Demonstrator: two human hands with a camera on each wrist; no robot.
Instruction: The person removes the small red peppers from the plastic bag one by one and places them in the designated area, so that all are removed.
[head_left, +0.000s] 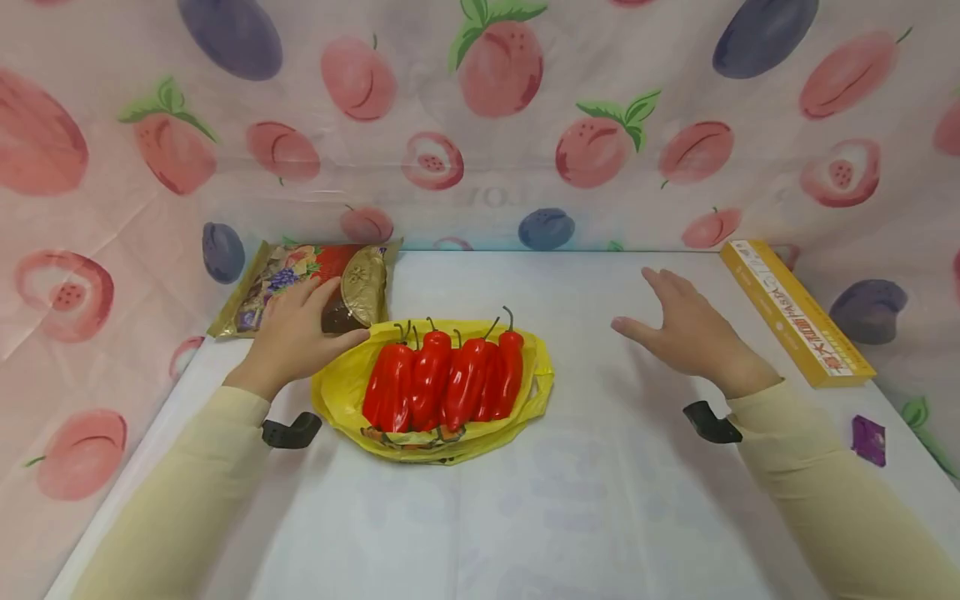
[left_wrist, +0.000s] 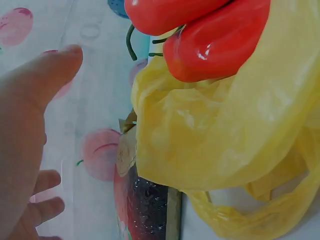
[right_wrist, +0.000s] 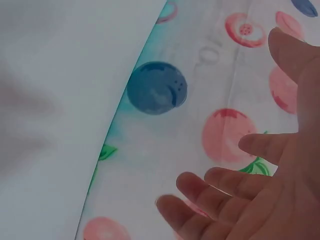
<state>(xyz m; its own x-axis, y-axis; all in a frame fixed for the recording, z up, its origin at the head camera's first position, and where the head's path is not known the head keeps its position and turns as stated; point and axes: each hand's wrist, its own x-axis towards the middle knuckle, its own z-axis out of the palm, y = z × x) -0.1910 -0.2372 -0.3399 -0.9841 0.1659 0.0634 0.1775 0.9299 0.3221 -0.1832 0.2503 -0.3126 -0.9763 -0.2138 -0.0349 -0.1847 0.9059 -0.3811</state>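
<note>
Several red peppers (head_left: 468, 379) with dark green stems lie side by side in a yellow plastic bag (head_left: 542, 387), its mouth spread around them. My left hand (head_left: 300, 333) hovers at the bag's left side, thumb pointing toward the peppers and fingers extended, holding nothing. In the left wrist view, the yellow bag (left_wrist: 215, 135) and two of the red peppers (left_wrist: 215, 45) show beside that hand. To the right of the bag, well apart from it, my right hand (head_left: 693, 337) is raised above the white table with fingers spread and nothing in its grasp.
A gold and red snack packet (head_left: 356, 287) lies behind my left hand. At the right edge rest a long yellow pasta box (head_left: 798, 312) and a small purple packet (head_left: 868, 440). A fruit-printed cloth (head_left: 480, 192) walls in the white table (head_left: 540, 533).
</note>
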